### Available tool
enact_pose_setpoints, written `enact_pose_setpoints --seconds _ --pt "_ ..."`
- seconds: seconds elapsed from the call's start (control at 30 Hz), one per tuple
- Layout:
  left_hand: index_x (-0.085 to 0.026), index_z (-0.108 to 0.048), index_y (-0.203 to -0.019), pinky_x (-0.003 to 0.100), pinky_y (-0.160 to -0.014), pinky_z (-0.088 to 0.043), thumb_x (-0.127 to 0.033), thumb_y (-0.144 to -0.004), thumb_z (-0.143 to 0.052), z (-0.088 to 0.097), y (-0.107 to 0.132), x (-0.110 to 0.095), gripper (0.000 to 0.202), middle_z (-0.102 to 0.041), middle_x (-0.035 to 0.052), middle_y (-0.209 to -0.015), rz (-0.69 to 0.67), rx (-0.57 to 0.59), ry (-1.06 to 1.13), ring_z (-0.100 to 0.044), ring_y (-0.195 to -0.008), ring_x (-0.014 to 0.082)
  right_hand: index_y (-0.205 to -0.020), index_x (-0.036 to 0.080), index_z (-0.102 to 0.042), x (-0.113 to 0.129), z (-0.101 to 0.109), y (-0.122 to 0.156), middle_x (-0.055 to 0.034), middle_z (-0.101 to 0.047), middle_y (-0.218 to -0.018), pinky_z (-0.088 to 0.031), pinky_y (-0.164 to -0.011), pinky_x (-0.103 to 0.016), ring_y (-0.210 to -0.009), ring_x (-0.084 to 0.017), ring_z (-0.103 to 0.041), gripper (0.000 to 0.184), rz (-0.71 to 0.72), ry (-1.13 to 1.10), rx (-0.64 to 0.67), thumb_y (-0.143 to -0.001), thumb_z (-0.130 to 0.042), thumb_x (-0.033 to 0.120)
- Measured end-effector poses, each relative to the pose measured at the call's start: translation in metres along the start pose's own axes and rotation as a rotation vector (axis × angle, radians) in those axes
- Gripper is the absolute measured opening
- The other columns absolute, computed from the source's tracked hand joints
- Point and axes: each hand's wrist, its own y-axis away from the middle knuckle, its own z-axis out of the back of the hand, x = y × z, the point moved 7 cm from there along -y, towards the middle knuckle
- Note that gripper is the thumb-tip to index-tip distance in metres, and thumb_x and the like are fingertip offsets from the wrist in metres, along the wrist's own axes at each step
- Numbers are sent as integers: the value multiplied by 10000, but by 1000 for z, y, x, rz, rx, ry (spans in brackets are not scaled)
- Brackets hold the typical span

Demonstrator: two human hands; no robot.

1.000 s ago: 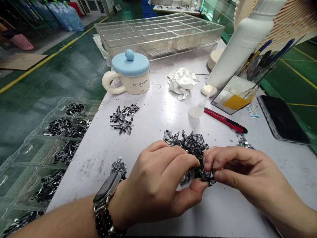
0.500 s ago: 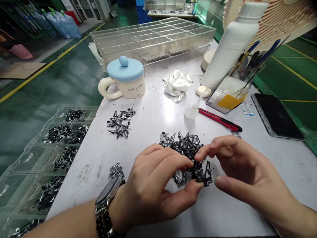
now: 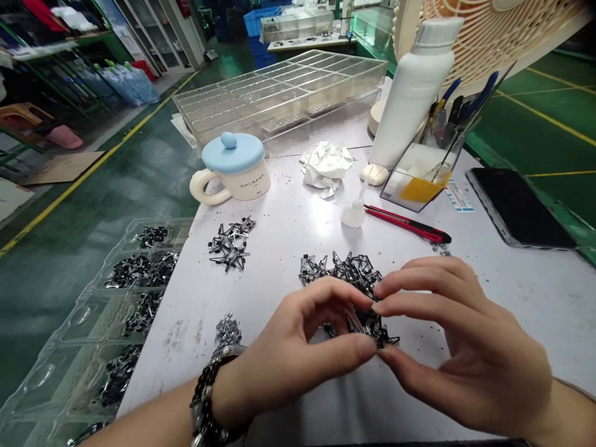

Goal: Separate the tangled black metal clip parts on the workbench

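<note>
A heap of small black plastic parts (image 3: 344, 272) lies in the middle of the white table (image 3: 288, 211). My left hand (image 3: 298, 354) and my right hand (image 3: 465, 347) meet fingertip to fingertip just above the near edge of that heap. Both pinch one small black part (image 3: 372, 329) between thumb and forefinger. A smaller pile of black parts (image 3: 230, 243) lies to the left. A little cluster of shiny parts (image 3: 228, 329) sits by my left wrist, which wears a bead bracelet.
A clear blister tray (image 3: 69, 323) with black parts hangs off the table's left side. At the back stand a cream mug with blue lid (image 3: 237, 167), crumpled tissue (image 3: 326, 164), white bottle (image 3: 410, 93), clear compartment box (image 3: 279, 93), red utility knife (image 3: 405, 223) and a dark phone (image 3: 516, 208).
My right hand's fingers opened and spread, then closed again onto the part. Both hands rose slightly off the table. The view tilted up and shifted.
</note>
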Motion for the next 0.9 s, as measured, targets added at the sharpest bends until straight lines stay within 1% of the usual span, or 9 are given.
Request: enact_pose_setpoints --seconds 0.07,0.13,0.27,0.43,0.63,0.77,0.83,0.87,0.9 --pt "-186 -655 -932 247 -740 -489 -243 -788 -682 -4 0 7 157 -618 37 -891 105 33 179 -576 -799 125 -984 191 -581 3 -1 0 -51 -604 -981 -385 -823 -391 -951 -187 -504 308 17 -2 -3 -698 -681 137" --pt "-185 -673 -881 218 -711 -472 -245 -792 -687 -5 0 12 108 -623 19 -826 165 14 292 -573 -765 108 -977 189 -583 4 -1 0 -49 -608 -970 -377 -821 -394 -953 -191 -499 313 22 9 -3 -687 -684 130" --pt "-161 -681 -797 201 -629 -436 -246 -733 -750 -5 1 21 127 -619 5 -743 256 -27 389 -540 -664 86 -965 199 -591 5 -1 0 -39 -618 -961 -366 -816 -393 -957 -198 -496 298 22 33 -6 -687 -683 147" --pt "-139 -676 -756 200 -611 -418 -200 -678 -789 -8 1 25 151 -628 3 -683 330 -21 470 -540 -609 74 -953 201 -590 6 -1 0 -33 -624 -945 -369 -798 -381 -944 -190 -496 279 22 24 -13 -694 -676 144" --pt "-123 -671 -724 191 -582 -404 -186 -682 -780 -11 0 26 133 -648 12 -668 356 -7 535 -570 -596 77 -914 203 -584 7 -4 -1 -24 -622 -907 -366 -781 -372 -913 -178 -500 242 17 0 -25 -698 -672 139" --pt "-123 -662 -702 194 -567 -392 -198 -698 -757 -12 0 27 122 -653 18 -680 340 12 529 -573 -586 81 -937 224 -589 10 -4 -2 -19 -629 -918 -366 -798 -379 -923 -187 -522 245 27 43 -17 -712 -664 164" --pt "-120 -655 -683 193 -557 -393 -197 -696 -755 -11 0 25 127 -644 21 -686 316 14 555 -565 -579 81 -1039 232 -581 11 1 -5 -31 -632 -991 -380 -826 -393 -964 -206 -541 331 74 86 24 -722 -677 232" --pt "-120 -651 -677 191 -550 -395 -193 -696 -754 -11 0 24 128 -641 22 -691 300 20 575 -563 -573 79 -1115 233 -563 9 8 -7 -42 -626 -1046 -390 -854 -400 -1002 -220 -545 412 80 106 41 -724 -687 277" --pt "-121 -647 -675 188 -543 -397 -191 -699 -753 -11 0 22 128 -639 22 -699 284 22 596 -562 -565 76 -1186 236 -539 2 18 -11 -52 -615 -1102 -398 -882 -404 -1040 -233 -545 493 49 121 33 -725 -694 318"
